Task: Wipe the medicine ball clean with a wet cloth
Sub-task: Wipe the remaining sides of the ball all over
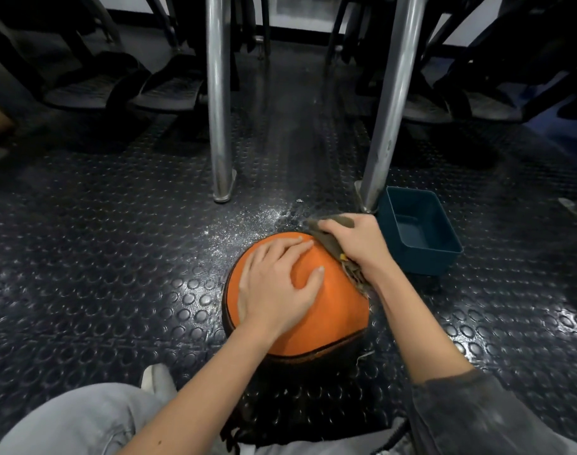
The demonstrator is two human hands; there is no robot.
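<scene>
An orange medicine ball [333,310] with dark seams sits on the studded black floor in the middle of the view. My left hand [277,284] lies flat on its top with fingers spread. My right hand [356,244] grips a brown-grey cloth [329,241] and presses it against the ball's upper right side. Part of the cloth hangs below my wrist.
A dark teal plastic tub [418,231] stands just right of the ball. Two chrome posts [218,126] [390,126] rise from the floor beyond it, with wet splashes [257,221] between them. Gym machine pedals [169,90] sit further back. My grey-trousered knee [83,418] is at lower left.
</scene>
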